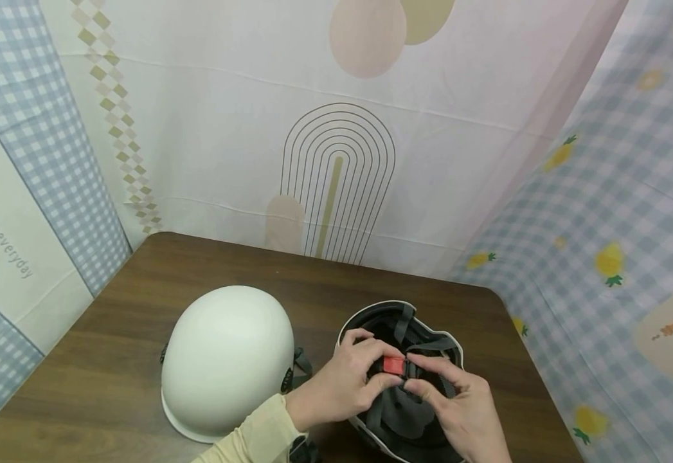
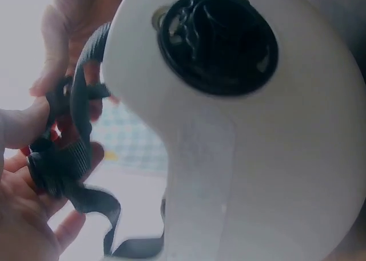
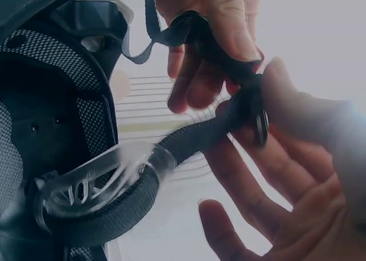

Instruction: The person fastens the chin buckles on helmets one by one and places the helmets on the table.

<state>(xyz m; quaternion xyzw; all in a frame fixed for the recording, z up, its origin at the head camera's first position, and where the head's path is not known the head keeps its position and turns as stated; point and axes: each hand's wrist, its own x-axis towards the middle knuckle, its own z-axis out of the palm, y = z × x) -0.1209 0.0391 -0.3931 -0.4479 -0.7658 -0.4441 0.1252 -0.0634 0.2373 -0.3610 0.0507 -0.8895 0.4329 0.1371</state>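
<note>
An upturned white helmet (image 1: 457, 350) lies on the right, its dark padded inside facing up. Above its opening my left hand (image 1: 350, 376) pinches the red part of the chin strap buckle (image 1: 394, 365) between thumb and forefinger. From the other side my right hand (image 1: 457, 402) pinches the black end of that buckle, the two halves meeting between my fingertips. Grey webbing strap (image 3: 197, 138) runs from the buckle down to the helmet in the right wrist view. The helmet's white shell (image 2: 280, 152) and a round black knob (image 2: 217, 43) fill much of the left wrist view.
A second white helmet (image 1: 226, 360) stands dome up on the brown wooden table (image 1: 110, 360), left of my left forearm, with a bit of its strap (image 1: 301, 361) showing. Patterned cloth (image 1: 226, 148) hangs behind the table, and blue checked cloth (image 1: 591, 212) lines the right side.
</note>
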